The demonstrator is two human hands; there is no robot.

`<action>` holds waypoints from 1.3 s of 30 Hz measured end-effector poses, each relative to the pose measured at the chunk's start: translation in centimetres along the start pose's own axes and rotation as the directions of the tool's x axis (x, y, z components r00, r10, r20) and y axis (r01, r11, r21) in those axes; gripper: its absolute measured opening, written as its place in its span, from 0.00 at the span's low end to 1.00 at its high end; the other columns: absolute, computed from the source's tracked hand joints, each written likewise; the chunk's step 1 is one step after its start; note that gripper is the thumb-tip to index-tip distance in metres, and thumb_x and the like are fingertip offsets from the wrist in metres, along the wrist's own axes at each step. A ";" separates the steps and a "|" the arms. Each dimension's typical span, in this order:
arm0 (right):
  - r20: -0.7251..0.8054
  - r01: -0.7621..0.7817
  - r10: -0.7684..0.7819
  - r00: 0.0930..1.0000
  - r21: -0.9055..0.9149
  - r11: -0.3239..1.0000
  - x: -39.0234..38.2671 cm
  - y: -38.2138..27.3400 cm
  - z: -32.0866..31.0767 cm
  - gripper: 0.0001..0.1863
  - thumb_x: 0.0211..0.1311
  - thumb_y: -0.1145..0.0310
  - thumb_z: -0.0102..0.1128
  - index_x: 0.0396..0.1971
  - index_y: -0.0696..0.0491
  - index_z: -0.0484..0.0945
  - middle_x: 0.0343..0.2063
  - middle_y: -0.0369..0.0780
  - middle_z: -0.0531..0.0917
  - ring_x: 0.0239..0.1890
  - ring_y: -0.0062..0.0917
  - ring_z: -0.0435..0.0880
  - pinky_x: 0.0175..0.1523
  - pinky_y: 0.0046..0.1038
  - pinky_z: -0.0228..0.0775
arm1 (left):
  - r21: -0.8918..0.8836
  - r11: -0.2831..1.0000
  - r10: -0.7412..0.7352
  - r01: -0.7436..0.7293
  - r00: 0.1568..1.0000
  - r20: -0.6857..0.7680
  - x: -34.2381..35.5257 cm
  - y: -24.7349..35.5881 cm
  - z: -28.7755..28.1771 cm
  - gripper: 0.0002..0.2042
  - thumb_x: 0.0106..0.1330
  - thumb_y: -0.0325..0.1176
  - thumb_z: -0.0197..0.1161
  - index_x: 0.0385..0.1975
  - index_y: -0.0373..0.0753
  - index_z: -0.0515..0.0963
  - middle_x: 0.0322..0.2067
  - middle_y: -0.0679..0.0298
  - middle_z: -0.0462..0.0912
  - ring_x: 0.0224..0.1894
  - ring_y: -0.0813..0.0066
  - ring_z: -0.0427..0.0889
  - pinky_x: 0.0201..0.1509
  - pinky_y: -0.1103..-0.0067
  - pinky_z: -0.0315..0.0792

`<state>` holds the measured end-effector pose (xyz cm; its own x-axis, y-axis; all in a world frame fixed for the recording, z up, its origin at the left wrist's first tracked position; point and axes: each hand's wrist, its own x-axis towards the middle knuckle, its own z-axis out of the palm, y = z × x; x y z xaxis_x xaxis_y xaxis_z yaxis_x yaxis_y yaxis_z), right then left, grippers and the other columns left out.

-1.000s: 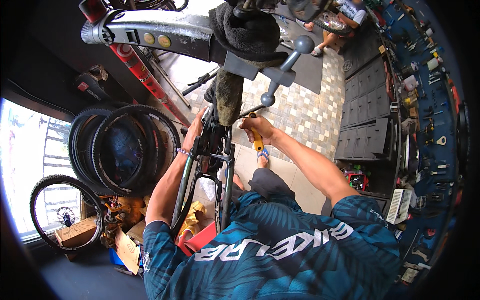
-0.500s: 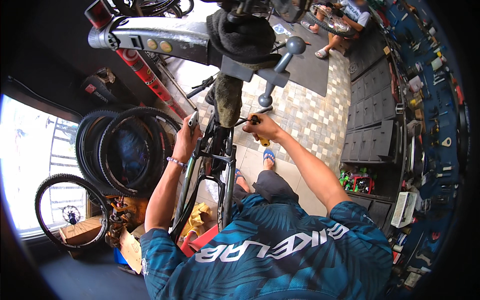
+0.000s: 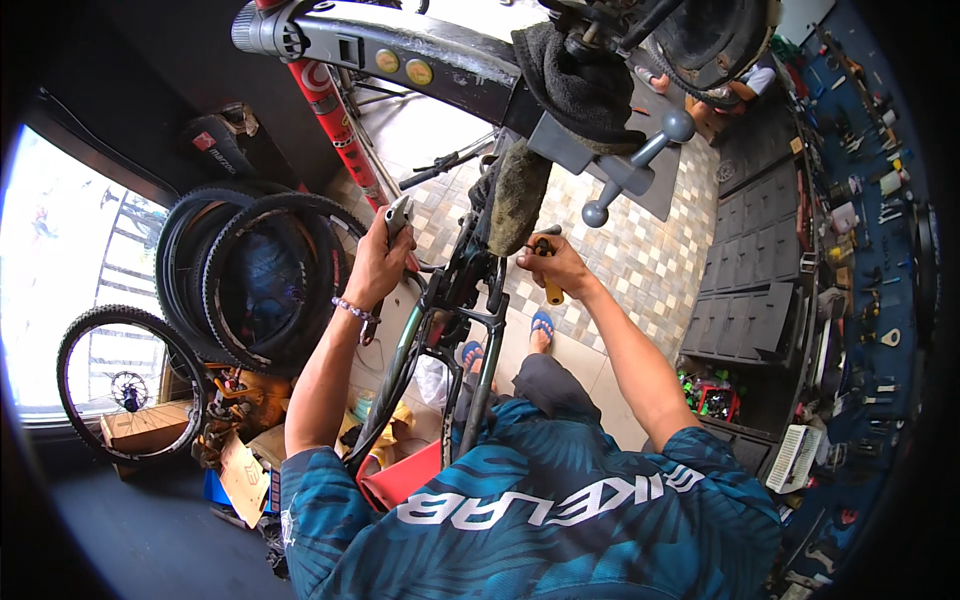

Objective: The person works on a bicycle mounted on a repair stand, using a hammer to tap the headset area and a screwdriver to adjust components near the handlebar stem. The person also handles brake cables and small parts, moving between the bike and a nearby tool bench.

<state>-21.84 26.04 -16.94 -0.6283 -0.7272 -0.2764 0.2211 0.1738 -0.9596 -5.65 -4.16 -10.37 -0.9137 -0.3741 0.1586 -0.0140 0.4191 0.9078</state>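
Head view: yellow-handled tool [image 3: 554, 291] in right hand [image 3: 563, 266]

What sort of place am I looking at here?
Most likely a bicycle repair workshop: a bike frame is held up in a stand, loose tyres are gathered at the left, and hand tools line the blue board at the right.

a glaring white opening [image 3: 65, 240], probably a window, stands at the left beside a dark wall [image 3: 110, 105] — beige and grey tiles [image 3: 640, 290] pattern the floor, with dark drawers [image 3: 735, 325] and a blue tool-hung panel [image 3: 905, 265] along the right.
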 end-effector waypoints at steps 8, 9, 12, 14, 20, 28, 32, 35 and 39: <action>-0.075 -0.097 0.090 0.993 -0.101 0.990 -0.8 -0.9 0.3 0.15 0.63 0.62 0.77 0.34 0.51 0.77 0.19 0.30 0.76 0.18 0.15 0.74 0.24 0.24 0.66 | -0.224 0.893 -0.338 0.391 0.910 0.241 0.2 3.3 -3.4 0.16 0.75 0.34 0.62 0.59 0.36 0.80 0.20 0.71 0.76 0.21 0.81 0.76 0.25 0.80 0.67; -0.091 -0.091 0.077 0.993 -0.168 0.982 -1.0 -1.0 0.3 0.15 0.63 0.62 0.77 0.35 0.52 0.77 0.19 0.30 0.76 0.18 0.15 0.74 0.24 0.24 0.66 | -0.327 0.821 -0.378 0.468 0.875 0.303 0.1 3.3 -2.8 0.16 0.76 0.33 0.61 0.60 0.38 0.81 0.16 0.78 0.66 0.14 0.90 0.60 0.16 0.84 0.53; -0.134 -0.093 0.056 0.989 -0.290 0.952 -1.1 -1.4 0.2 0.17 0.63 0.61 0.78 0.39 0.53 0.77 0.20 0.31 0.76 0.20 0.15 0.74 0.24 0.24 0.66 | -0.464 0.653 -0.367 0.599 0.785 0.499 0.5 2.5 -1.7 0.21 0.75 0.30 0.58 0.67 0.38 0.77 0.16 0.79 0.63 0.14 0.88 0.59 0.17 0.84 0.54; -0.155 -0.130 0.087 0.984 -0.301 0.945 -1.1 -1.6 0.2 0.18 0.63 0.60 0.78 0.39 0.54 0.78 0.21 0.31 0.76 0.20 0.15 0.73 0.24 0.24 0.65 | -0.522 0.605 -0.331 0.601 0.786 0.522 1.0 1.8 -0.4 0.24 0.73 0.28 0.55 0.70 0.39 0.75 0.16 0.80 0.59 0.14 0.88 0.56 0.17 0.84 0.52; -0.131 -0.094 0.056 0.990 -0.305 0.948 -1.2 -1.7 0.1 0.15 0.66 0.62 0.76 0.38 0.54 0.77 0.22 0.30 0.77 0.20 0.14 0.74 0.24 0.23 0.66 | -0.504 0.616 -0.281 0.605 0.767 0.577 1.6 0.9 1.1 0.30 0.68 0.25 0.55 0.73 0.40 0.71 0.16 0.81 0.58 0.14 0.88 0.54 0.17 0.82 0.50; -0.135 -0.119 0.079 0.988 -0.315 0.942 -1.3 -2.2 0.2 0.14 0.66 0.62 0.75 0.33 0.53 0.78 0.22 0.30 0.77 0.20 0.14 0.74 0.24 0.23 0.67 | -0.273 0.864 -0.280 0.424 0.853 0.440 1.1 1.8 1.0 0.28 0.66 0.25 0.57 0.69 0.45 0.78 0.17 0.80 0.60 0.16 0.89 0.57 0.20 0.82 0.54; -0.115 -0.078 0.042 0.992 -0.320 0.944 -1.5 -2.3 0.4 0.14 0.65 0.62 0.76 0.34 0.54 0.78 0.22 0.30 0.78 0.20 0.14 0.74 0.25 0.23 0.66 | -0.170 0.931 -0.240 0.322 0.894 0.379 0.9 1.4 1.1 0.27 0.61 0.30 0.59 0.63 0.50 0.84 0.16 0.75 0.63 0.19 0.84 0.63 0.24 0.78 0.62; -0.139 -0.101 0.056 0.989 -0.343 0.934 -1.6 -2.5 0.2 0.15 0.64 0.61 0.77 0.35 0.54 0.79 0.22 0.30 0.78 0.21 0.14 0.74 0.26 0.23 0.66 | -0.126 0.962 -0.184 0.242 0.917 0.354 0.8 1.2 1.3 0.27 0.61 0.30 0.59 0.63 0.50 0.84 0.16 0.74 0.64 0.19 0.84 0.64 0.25 0.78 0.62; -0.164 -0.099 0.027 0.986 -0.449 0.888 -1.6 -2.6 -0.1 0.16 0.63 0.61 0.77 0.39 0.54 0.80 0.23 0.33 0.81 0.24 0.19 0.78 0.30 0.26 0.71 | -0.178 0.939 -0.217 0.295 0.908 0.359 0.8 1.2 1.1 0.26 0.62 0.25 0.56 0.61 0.45 0.84 0.17 0.78 0.62 0.18 0.88 0.61 0.22 0.81 0.57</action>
<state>-21.49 26.86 -13.97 -0.7357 -0.6037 -0.3071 -0.0760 0.5242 -0.8482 -6.84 -3.11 -9.59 -0.9721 -0.1340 -0.1926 -0.2105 0.1353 0.9682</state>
